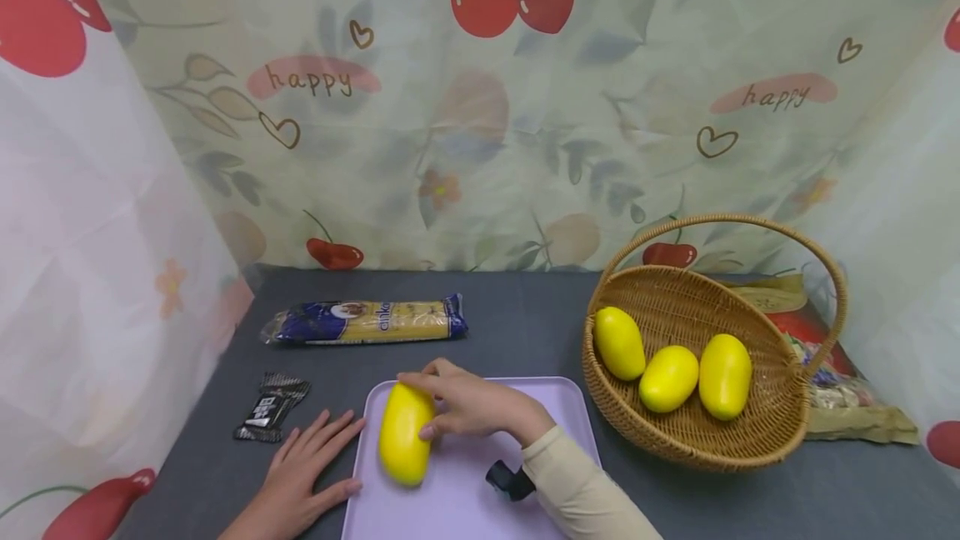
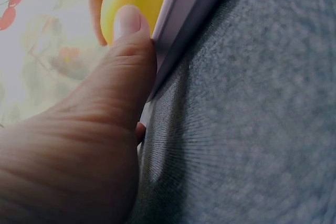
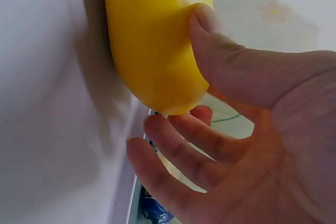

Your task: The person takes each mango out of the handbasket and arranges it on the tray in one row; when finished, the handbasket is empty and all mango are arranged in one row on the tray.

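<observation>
A yellow mango [image 1: 403, 444] lies lengthwise on the left side of the lilac tray [image 1: 468, 498]. My right hand [image 1: 474, 403] holds its far end, thumb on the right side and forefinger over the top. In the right wrist view the thumb presses the mango [image 3: 157, 40], while the other fingers curve loosely past its tip. My left hand [image 1: 303, 465] rests on the table with fingers spread, its thumb and fingertips at the tray's left edge. Close up in the left wrist view, the left thumb [image 2: 128, 40] overlaps the tray's rim [image 2: 176, 14].
A wicker basket [image 1: 757, 440] with three yellow mangoes [image 1: 670, 379] stands to the right, in front of a brown package [image 1: 862, 423]. Behind the tray lies a pasta pack [image 1: 397, 321]; at left, a small black packet [image 1: 270, 408]. A black device [image 1: 508, 482] sits by the right sleeve.
</observation>
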A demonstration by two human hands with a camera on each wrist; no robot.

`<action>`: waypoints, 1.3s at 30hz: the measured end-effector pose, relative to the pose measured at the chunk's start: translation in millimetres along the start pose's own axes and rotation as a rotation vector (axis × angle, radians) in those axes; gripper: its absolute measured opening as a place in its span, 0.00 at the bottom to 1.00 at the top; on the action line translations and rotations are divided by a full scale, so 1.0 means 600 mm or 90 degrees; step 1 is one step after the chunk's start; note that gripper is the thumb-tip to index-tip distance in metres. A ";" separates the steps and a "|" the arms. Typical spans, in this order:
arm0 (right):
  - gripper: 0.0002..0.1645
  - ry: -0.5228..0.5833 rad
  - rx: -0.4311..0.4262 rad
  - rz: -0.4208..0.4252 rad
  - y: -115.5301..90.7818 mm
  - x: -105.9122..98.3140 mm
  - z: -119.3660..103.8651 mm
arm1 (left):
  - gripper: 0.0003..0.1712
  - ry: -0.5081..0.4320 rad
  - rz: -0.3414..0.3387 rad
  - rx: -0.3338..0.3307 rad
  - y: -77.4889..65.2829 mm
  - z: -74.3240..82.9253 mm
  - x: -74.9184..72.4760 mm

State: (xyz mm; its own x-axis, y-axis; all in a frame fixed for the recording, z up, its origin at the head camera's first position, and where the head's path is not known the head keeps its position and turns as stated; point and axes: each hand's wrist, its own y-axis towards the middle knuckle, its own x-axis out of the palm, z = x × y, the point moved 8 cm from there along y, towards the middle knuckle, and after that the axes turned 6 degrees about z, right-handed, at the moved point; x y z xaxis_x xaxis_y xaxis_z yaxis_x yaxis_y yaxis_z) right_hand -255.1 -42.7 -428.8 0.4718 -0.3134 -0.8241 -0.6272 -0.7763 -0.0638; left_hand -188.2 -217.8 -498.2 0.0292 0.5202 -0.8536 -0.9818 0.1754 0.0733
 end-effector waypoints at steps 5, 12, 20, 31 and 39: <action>0.39 0.014 0.009 0.002 0.000 0.000 -0.005 | 0.37 0.003 -0.002 -0.008 -0.001 0.000 -0.001; 0.50 0.015 -0.002 -0.022 -0.003 0.012 -0.018 | 0.37 0.004 -0.011 -0.018 -0.002 0.000 0.000; 0.56 0.005 -0.004 -0.003 0.002 0.020 -0.022 | 0.37 0.002 -0.010 -0.023 -0.001 -0.001 0.003; 0.55 0.009 0.002 -0.017 0.003 0.022 -0.026 | 0.37 0.003 -0.012 -0.019 -0.001 0.005 0.000; 0.55 0.010 0.008 -0.022 0.005 0.023 -0.028 | 0.37 0.002 -0.006 -0.011 -0.002 0.005 -0.003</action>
State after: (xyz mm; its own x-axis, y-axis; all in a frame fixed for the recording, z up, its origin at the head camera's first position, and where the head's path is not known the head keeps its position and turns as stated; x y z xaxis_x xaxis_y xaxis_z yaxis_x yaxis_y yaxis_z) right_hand -240.3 -58.5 -430.9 0.5038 -0.2951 -0.8119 -0.6182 -0.7796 -0.1002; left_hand -186.2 -216.2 -495.2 0.0374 0.5163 -0.8556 -0.9845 0.1661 0.0572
